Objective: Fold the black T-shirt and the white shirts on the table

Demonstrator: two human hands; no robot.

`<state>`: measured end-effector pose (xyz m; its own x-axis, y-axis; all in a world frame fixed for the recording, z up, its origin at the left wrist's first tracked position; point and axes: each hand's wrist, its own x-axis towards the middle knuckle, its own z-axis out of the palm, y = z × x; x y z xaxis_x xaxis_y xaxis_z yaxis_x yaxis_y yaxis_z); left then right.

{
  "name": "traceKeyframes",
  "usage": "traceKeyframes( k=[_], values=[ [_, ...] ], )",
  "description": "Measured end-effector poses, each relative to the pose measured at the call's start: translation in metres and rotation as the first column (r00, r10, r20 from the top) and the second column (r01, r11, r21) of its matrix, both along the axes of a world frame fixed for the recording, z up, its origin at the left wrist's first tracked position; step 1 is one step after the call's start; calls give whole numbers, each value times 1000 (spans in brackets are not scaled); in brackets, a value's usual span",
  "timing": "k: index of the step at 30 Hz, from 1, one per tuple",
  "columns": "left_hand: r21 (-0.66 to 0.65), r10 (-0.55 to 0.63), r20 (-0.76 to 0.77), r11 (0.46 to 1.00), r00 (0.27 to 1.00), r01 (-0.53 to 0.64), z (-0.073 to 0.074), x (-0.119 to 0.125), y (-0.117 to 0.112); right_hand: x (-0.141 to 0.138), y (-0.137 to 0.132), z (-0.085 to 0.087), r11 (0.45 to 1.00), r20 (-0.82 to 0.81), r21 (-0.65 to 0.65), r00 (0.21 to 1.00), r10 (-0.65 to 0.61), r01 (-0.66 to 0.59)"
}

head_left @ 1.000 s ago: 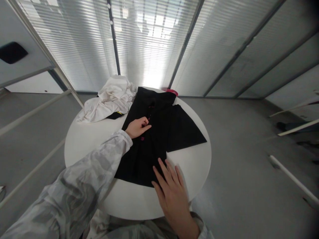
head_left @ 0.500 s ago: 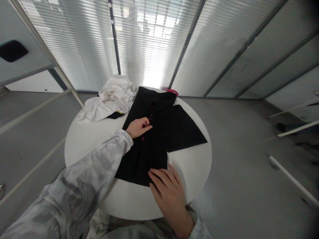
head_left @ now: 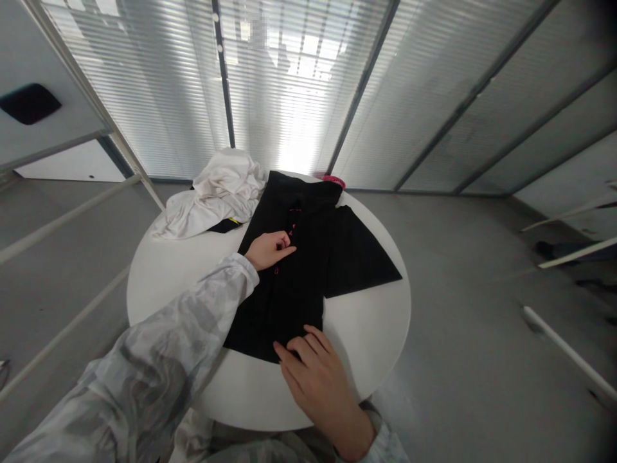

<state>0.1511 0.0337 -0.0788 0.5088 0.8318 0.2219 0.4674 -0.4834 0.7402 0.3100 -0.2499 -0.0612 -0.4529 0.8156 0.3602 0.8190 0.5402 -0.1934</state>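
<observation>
A black short-sleeved garment (head_left: 308, 276), marked with small pink lettering, lies partly folded on a round white table (head_left: 164, 283). One wide sleeve spreads out to the right. My left hand (head_left: 267, 249) rests on the middle of the cloth, its fingers loosely curled and the thumb stretched apart from them. No fabric shows in its grasp. At the hem's near right corner is my right hand (head_left: 318, 379), fingers spread and the tips touching the black cloth.
A crumpled white cloth (head_left: 222, 193) sits at the table's far left, over a dark piece with a yellow edge (head_left: 226, 224). Something pink (head_left: 333, 181) lies at the far rim. Blinds (head_left: 299, 96) hang behind, and white metal bars (head_left: 72, 218) stand at left.
My right hand has shifted slightly left along the hem, its fingers now bent more over the cloth. My left hand stays in place on the garment.
</observation>
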Motion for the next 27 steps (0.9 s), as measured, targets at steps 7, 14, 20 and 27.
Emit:
traceKeyframes(
  k=[7, 14, 20, 27],
  values=[
    [3, -15, 15, 1000, 1000, 15, -3, 0, 3, 8, -7, -2, 999, -26, -1, 999, 42, -42],
    [0, -1, -4, 1000, 1000, 1, -4, 0, 4, 12, -9, -3, 996, -31, 8, 996, 89, -89],
    [0, 47, -26, 999, 999, -47, -1, -1, 3, 20, 9, 34, 959, -122, -255, 988, 91, -120],
    [-4, 37, -36, 999, 999, -38, 4, -1, -2, 72, 129, 92, 953, -276, -266, 958, 72, -148]
  ],
)
